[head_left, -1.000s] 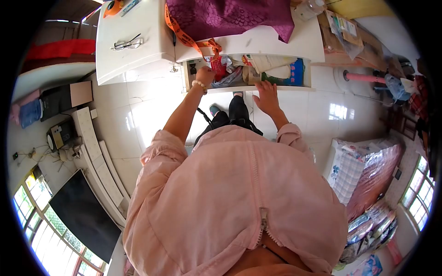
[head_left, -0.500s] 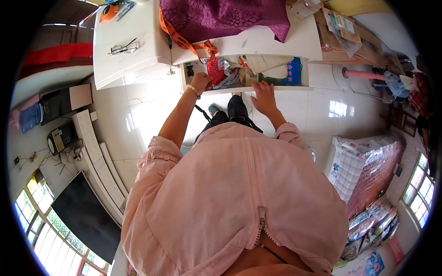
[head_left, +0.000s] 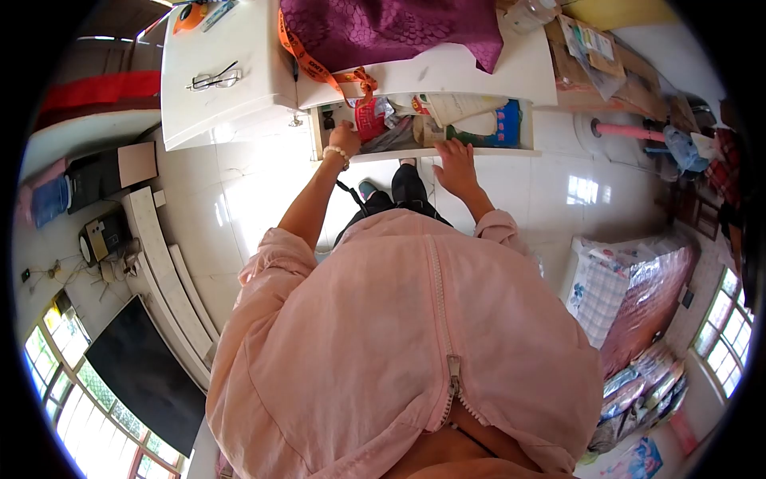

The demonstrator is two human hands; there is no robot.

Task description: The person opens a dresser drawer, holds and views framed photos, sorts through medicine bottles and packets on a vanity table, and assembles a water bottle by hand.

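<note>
Your right hand (head_left: 457, 166), fingers slightly spread, is at the open drawer's (head_left: 501, 152) front edge. Your left hand (head_left: 344, 140), its grip unclear, is beside the red packet (head_left: 369, 120) inside. Beyond, purple cloth (head_left: 391, 33) covers part of the desk (head_left: 515, 78).

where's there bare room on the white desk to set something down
The white desktop is bare around the glasses, mostly between them and the near edge. A narrower bare strip runs between the purple cloth and the open drawer, right of the orange strap. The drawer is crowded with packets and bags.
</note>
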